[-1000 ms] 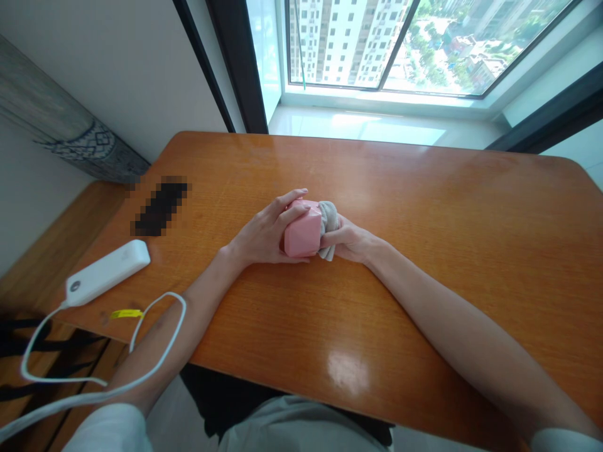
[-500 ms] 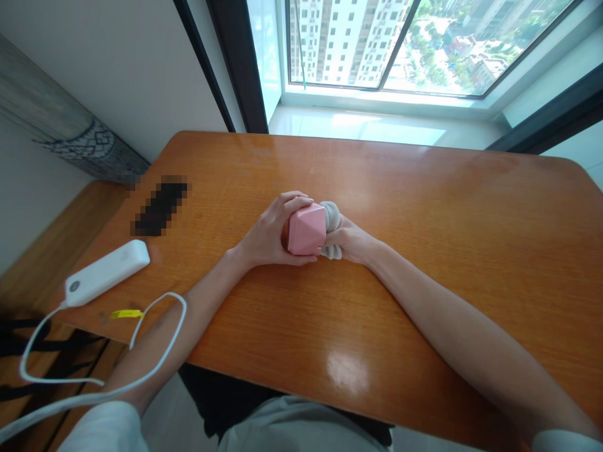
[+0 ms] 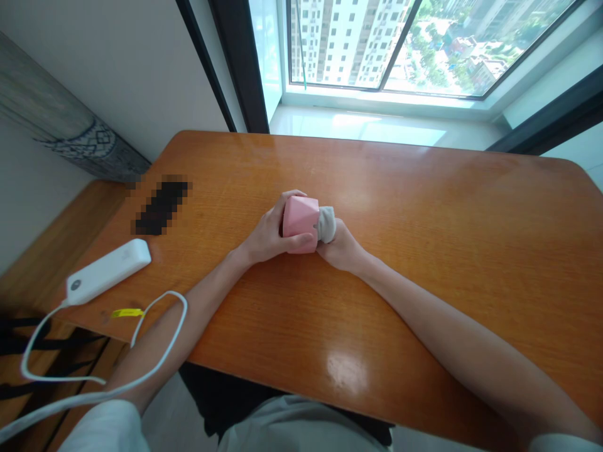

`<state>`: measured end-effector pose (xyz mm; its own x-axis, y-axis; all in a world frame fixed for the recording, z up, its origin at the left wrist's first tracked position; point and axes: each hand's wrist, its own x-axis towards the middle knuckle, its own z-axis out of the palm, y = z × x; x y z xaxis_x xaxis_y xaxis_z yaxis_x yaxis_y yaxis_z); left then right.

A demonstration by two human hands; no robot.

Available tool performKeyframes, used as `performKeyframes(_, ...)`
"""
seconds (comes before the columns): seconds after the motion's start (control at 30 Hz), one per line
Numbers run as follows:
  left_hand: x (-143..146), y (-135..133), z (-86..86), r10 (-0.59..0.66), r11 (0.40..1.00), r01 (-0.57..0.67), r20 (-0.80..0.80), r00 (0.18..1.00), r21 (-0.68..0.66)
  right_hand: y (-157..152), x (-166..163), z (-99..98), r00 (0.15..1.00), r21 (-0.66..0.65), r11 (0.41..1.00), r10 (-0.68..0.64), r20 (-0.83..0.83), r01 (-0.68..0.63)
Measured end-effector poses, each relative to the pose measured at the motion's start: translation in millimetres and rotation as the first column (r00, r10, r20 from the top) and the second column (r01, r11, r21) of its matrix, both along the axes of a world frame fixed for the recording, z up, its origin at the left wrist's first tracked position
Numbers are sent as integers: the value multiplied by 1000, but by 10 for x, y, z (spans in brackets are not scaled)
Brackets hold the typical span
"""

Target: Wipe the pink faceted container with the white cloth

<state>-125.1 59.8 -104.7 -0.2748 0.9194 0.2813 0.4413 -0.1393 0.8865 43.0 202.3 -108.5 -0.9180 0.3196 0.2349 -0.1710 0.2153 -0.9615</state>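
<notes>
Over the middle of the wooden table (image 3: pixel 424 263), my left hand (image 3: pixel 271 233) is closed around a pink faceted box-like object (image 3: pixel 300 216), thumb across its near side and fingers over the far side. Against the object's right face my right hand (image 3: pixel 342 246) presses a bunched light grey cloth (image 3: pixel 326 225). The fingers of that hand are mostly hidden behind the cloth and the pink object.
On the table's left side lie a white power bank (image 3: pixel 108 271) with a white cable (image 3: pixel 181 320), a yellow tag (image 3: pixel 127 312) on the cable, and a dark blurred-out item (image 3: pixel 161 207). A window (image 3: pixel 353 44) and sill stand beyond the far edge.
The pink object has turned and shifted slightly left in my left hand, whose thumb now lies across it. My right hand has moved a little lower and the cloth looks more bunched.
</notes>
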Motion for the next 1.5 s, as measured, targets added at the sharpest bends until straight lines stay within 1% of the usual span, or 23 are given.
performKeyframes(0.1, -24, -21, 8, -43, 999, 44, 68, 997, -23, -7, 2, -44, 999, 164, 986, -14, -39, 21)
performKeyframes(0.17, -38, -33, 17, -79, 996, 83, 119, 990, -31, -17, 3, -59, 997, 237, 971, -6, -83, 26)
performKeyframes(0.23, -52, -39, 15, -112, 993, 118, 165, 980, -27, -31, 7, -68, 994, 279, 960, 2, -109, 29)
performKeyframes(0.33, -71, -41, -14, -128, 991, 133, 199, 972, -10, -29, 24, -87, 994, 301, 953, 7, -111, 27)
performKeyframes(0.4, -84, -41, -36, -134, 991, 137, 197, 971, -2, 5, 38, -97, 994, 327, 945, 37, -103, -2)
performKeyframes(0.47, -93, -41, -44, -139, 990, 142, 186, 973, -2, 59, 51, -91, 992, 386, 922, 83, -95, -40)
performKeyframes(0.53, -101, -40, -34, -146, 988, 151, 194, 970, -12, 112, 58, -70, 988, 488, 870, 127, -84, -70)
performKeyframes(0.57, -105, -38, -25, -152, 987, 159, 210, 966, -17, 132, 59, -58, 986, 553, 830, 142, -86, -72)
performKeyframes(0.63, -113, -33, -9, -179, 981, 191, 259, 949, -20, 154, 56, -43, 979, 681, 731, 168, -114, -46)
performKeyframes(0.7, -118, -25, 1, -208, 976, 220, 296, 932, -6, 157, 48, -48, 962, 779, 626, 199, -188, 23)
performKeyframes(0.8, -97, -17, 7, -222, 973, 230, 327, 919, 16, 145, 34, -78, 920, 856, 493, 243, -308, 156)
performKeyframes(0.83, -81, -18, 10, -214, 975, 220, 344, 914, 22, 138, 30, -87, 910, 866, 463, 248, -332, 190)
performKeyframes(0.87, -61, -19, 14, -205, 977, 209, 365, 908, 27, 131, 27, -93, 904, 868, 447, 246, -350, 214)
performKeyframes(0.9, -40, -21, 17, -196, 979, 199, 385, 902, 31, 122, 24, -96, 899, 864, 448, 241, -365, 231)
performKeyframes(0.93, -20, -23, 19, -189, 981, 192, 402, 896, 34, 111, 22, -96, 895, 852, 463, 232, -381, 243)
performKeyframes(1.07, 25, -20, -18, -203, 979, 193, 432, 879, 68, 59, 10, -93, 872, 763, 579, 173, -459, 287)
performKeyframes(1.17, 14, -4, -80, -219, 975, 180, 406, 887, 133, 32, 4, -96, 877, 705, 651, 122, -464, 282)
performKeyframes(1.23, 1, 7, -115, -225, 970, 176, 358, 906, 167, 26, 4, -100, 885, 686, 677, 108, -453, 268)
performKeyframes(1.33, -16, 17, -148, -224, 965, 172, 285, 932, 199, 32, 9, -114, 898, 688, 675, 85, -432, 267)
performKeyframes(1.43, -31, 23, -173, -203, 965, 161, 200, 959, 207, 46, 16, -147, 912, 720, 631, 49, -408, 288)
performKeyframes(1.5, -44, 24, -188, -191, 965, 163, 126, 973, 205, 58, 21, -179, 906, 726, 599, 4, -424, 337)
